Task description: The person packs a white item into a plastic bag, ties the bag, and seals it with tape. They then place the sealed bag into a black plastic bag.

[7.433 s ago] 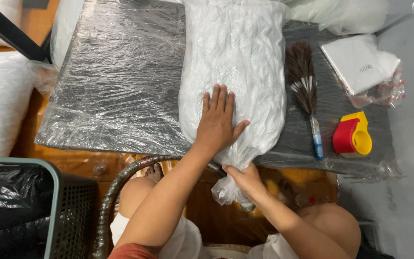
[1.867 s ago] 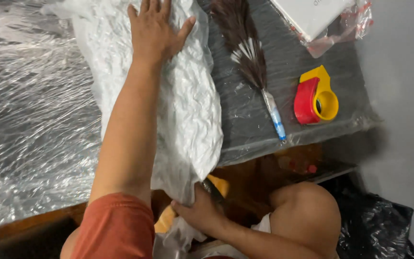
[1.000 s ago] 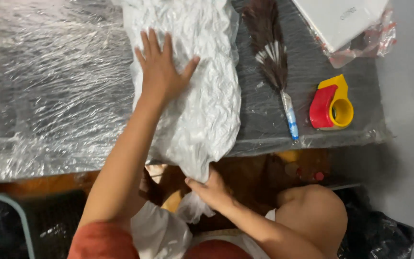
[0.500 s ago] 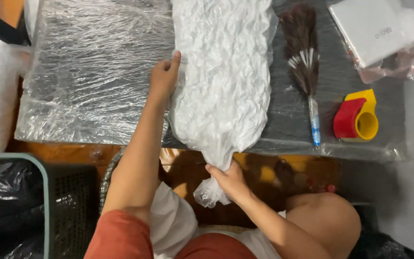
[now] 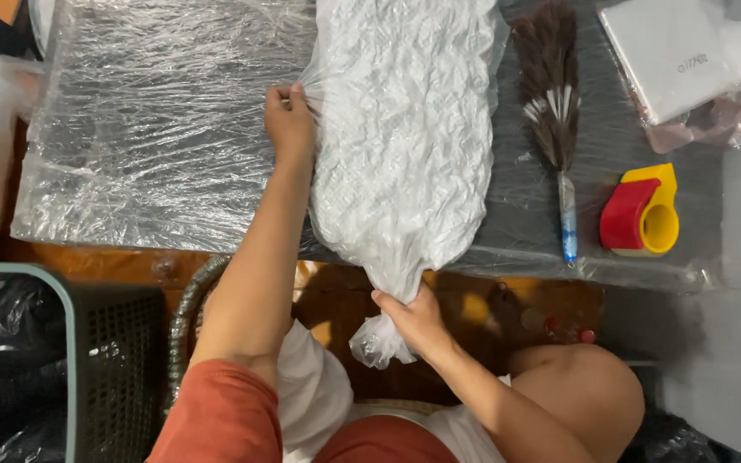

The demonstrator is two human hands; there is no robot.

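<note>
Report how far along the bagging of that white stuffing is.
Done: the crinkled white filling sits inside the long clear plastic bag on the wrap-covered table. In hand: the right hand grips the bag's gathered neck below the table edge while the left hand pinches its side. Left: the neck shows no tie or tape; the red-and-yellow tape dispenser lies untouched.

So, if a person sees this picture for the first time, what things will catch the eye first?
First, the long white crinkled bundle in clear plastic, lying across the plastic-covered table. The left hand pinches its left edge, and the right hand grips its gathered neck below the table edge. To the right lie a brown feather duster and a red and yellow tape dispenser.
</note>
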